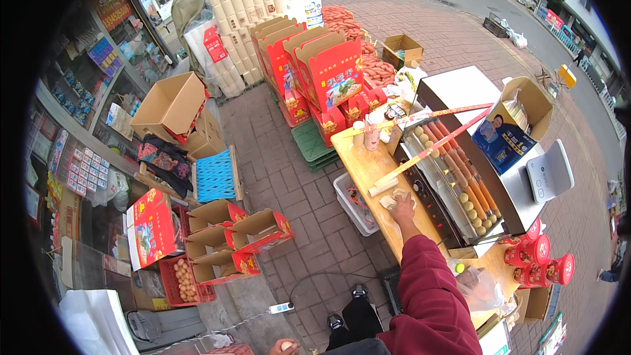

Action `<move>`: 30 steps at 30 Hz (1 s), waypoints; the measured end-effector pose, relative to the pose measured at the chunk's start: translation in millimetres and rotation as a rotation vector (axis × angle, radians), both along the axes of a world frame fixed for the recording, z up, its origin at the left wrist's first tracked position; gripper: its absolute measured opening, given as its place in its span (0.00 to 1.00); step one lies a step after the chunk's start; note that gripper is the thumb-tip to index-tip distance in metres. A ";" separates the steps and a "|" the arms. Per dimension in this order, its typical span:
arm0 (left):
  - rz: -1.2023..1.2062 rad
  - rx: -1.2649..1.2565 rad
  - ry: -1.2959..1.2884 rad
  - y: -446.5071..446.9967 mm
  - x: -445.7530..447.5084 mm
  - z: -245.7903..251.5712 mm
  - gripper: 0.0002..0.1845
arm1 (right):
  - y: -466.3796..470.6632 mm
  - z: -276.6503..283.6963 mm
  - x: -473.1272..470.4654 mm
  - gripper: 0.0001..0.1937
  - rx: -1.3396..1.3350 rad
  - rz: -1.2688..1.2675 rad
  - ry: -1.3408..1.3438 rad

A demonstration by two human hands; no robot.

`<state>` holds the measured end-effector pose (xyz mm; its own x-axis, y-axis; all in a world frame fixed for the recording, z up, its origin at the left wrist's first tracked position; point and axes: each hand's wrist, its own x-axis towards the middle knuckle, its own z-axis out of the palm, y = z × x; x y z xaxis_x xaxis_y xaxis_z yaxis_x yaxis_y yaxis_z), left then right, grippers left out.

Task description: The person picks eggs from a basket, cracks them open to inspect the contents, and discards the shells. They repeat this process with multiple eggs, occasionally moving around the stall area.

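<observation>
My right hand presses on a crumpled pale cloth on the wooden table, at the near edge of a roller grill. Rows of sausages and small balls lie on the grill. Beside the cloth are the pale ends of two patterned sticks that slant over the grill. Low in the view, at the bottom edge, my left hand holds a small round pale object, perhaps an egg; part of this hand is cut off.
Open red cartons and a red crate of eggs stand at the left. A clear plastic tub sits beside the table. A power strip and its cable lie on the paving near my feet. Red tubs stand at the right.
</observation>
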<state>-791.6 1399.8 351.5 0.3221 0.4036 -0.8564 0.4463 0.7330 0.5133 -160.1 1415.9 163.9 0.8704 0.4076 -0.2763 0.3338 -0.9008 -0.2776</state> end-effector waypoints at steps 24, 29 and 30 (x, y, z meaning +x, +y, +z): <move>-0.452 -0.283 -0.726 15.3 167.1 110.5 0.15 | -125.1 360.9 -396.9 0.15 0.885 0.334 -0.047; -0.435 -0.543 -0.943 -14.8 170.0 133.7 0.37 | -169.1 379.3 -451.3 0.22 0.982 0.415 -0.564; -0.540 -0.410 -0.922 -21.9 166.3 136.3 0.37 | -181.7 381.4 -454.1 0.22 0.990 0.350 -0.577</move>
